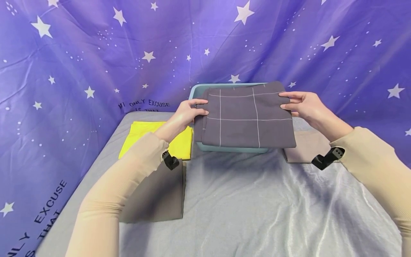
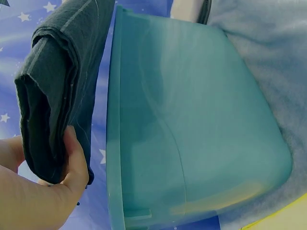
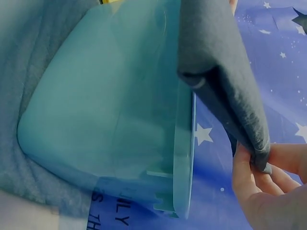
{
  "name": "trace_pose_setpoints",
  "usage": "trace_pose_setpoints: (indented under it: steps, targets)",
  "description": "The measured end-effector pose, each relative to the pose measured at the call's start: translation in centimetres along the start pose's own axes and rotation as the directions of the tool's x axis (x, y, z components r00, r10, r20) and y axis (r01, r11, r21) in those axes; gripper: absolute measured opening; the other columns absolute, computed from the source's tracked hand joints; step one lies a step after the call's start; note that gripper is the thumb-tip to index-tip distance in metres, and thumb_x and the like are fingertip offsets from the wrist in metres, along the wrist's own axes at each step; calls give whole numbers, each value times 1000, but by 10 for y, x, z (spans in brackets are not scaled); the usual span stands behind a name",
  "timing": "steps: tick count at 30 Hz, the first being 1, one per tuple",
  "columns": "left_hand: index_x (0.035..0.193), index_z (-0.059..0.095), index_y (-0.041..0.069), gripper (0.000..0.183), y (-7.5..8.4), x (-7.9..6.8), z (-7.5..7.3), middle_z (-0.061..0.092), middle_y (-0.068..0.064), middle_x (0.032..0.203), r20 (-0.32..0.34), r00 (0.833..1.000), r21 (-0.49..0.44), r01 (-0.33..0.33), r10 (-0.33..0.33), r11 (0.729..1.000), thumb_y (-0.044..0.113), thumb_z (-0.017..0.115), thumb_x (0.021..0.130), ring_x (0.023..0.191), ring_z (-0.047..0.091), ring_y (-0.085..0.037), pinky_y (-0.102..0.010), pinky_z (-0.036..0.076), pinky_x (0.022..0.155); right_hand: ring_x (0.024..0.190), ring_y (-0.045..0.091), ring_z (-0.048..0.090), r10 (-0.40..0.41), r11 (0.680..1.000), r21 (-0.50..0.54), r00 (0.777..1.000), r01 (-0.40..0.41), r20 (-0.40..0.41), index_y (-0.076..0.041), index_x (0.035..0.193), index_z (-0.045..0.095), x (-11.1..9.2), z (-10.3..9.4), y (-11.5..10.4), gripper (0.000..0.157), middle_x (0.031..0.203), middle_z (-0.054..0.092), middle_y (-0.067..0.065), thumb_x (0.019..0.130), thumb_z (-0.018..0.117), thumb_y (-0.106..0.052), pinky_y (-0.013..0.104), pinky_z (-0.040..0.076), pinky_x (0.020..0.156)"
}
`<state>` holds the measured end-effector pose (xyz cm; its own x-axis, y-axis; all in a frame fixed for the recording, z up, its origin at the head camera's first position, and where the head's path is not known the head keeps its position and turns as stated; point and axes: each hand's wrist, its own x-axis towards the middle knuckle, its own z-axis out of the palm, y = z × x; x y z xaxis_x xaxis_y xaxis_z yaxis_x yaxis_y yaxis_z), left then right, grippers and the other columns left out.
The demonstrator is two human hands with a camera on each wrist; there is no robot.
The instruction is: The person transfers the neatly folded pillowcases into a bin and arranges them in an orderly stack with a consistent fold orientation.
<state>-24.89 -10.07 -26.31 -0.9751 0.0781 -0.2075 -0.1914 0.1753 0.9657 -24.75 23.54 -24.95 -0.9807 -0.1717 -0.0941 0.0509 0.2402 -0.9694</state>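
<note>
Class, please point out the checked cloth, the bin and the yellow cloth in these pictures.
Checked cloth point(image 1: 239, 110): head view, middle of its upper face.
Bin point(image 2: 204, 110): left wrist view, its outer wall.
Yellow cloth point(image 1: 181, 143): head view, its right-hand part.

Dim, perhaps slightly soft wrist views.

A curtain rises behind a covered surface. At the back middle of the surface stands a bin. Above it is the held cloth, between the left hand at its left edge and the right hand at its right. Left of the bin lies a second cloth; nearer the viewer, a third cloth. Right of the bin lies a fourth cloth.
</note>
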Motion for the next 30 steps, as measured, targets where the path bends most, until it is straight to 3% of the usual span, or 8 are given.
trace_pose_setpoints:
  steps: [5, 10, 18, 21, 24, 26, 27, 30]
  targets:
    - [120, 61, 12, 42, 3, 6, -1, 52, -6, 124, -5, 1000, 4, 5, -5, 1000, 0, 65, 80, 66, 60, -10, -25, 51, 62, 78, -4, 61, 26, 1000, -12, 1000, -26, -4, -28, 110, 63, 10, 0, -3, 36, 83, 63, -20, 81, 67, -6, 17, 51, 69]
    - [120, 60, 11, 42, 6, 13, -3, 53, -7, 124, -8, 1000, -9, 13, -13, 1000, 1, 64, 81, 69, 60, -11, -25, 51, 62, 76, -4, 61, 37, 996, -81, 999, -38, -20, -15, 131, 50, 19, 0, -6, 51, 88, 62, -19, 83, 66, -10, 16, 51, 68]
    - [121, 60, 10, 42, 11, 24, -4, 50, -6, 128, -18, 999, -26, 35, -36, 999, -1, 63, 81, 84, 60, -17, -31, 51, 75, 72, -3, 62, 60, 996, -69, 998, -59, 5, -2, 138, 37, 32, 0, -12, 62, 83, 62, -18, 84, 65, -9, 16, 51, 66]
    - [121, 60, 11, 42, 13, 28, -5, 52, -7, 126, -25, 999, -8, 40, -41, 999, 0, 63, 81, 84, 60, -17, -31, 51, 75, 71, -5, 60, 72, 991, -109, 997, -71, 4, -3, 139, 36, 36, 1, -15, 60, 108, 64, -3, 85, 63, -10, 14, 50, 66]
    - [122, 60, 12, 42, 16, 32, -5, 54, -7, 124, -32, 999, 3, 43, -43, 999, 0, 63, 81, 81, 61, -16, -29, 51, 71, 71, -9, 56, 91, 986, -142, 996, -91, -3, -6, 140, 36, 40, 2, -18, 59, 142, 36, 14, 86, 61, -11, 12, 48, 65]
    - [122, 60, 13, 42, 17, 34, -5, 54, -7, 124, -36, 998, 7, 48, -48, 999, 0, 62, 82, 81, 61, -16, -29, 51, 71, 70, -9, 54, 103, 984, -148, 995, -102, -2, -7, 140, 35, 42, 2, -20, 58, 149, 16, 19, 87, 59, -10, 11, 47, 63]
    - [122, 60, 13, 42, 17, 35, -5, 54, -6, 125, -39, 998, 12, 51, -50, 999, 1, 62, 82, 81, 61, -16, -29, 51, 71, 69, -9, 54, 109, 984, -143, 994, -108, -1, -8, 140, 35, 44, 2, -20, 58, 149, 16, 19, 88, 59, -10, 11, 47, 62]
    - [122, 60, 14, 42, 17, 39, -5, 52, -5, 127, -46, 997, 21, 63, -62, 998, 2, 62, 82, 85, 61, -17, -31, 51, 75, 63, -5, 53, 120, 982, -145, 993, -121, -15, -8, 139, 37, 47, 2, -22, 56, 140, 38, 10, 88, 59, -10, 12, 44, 55]
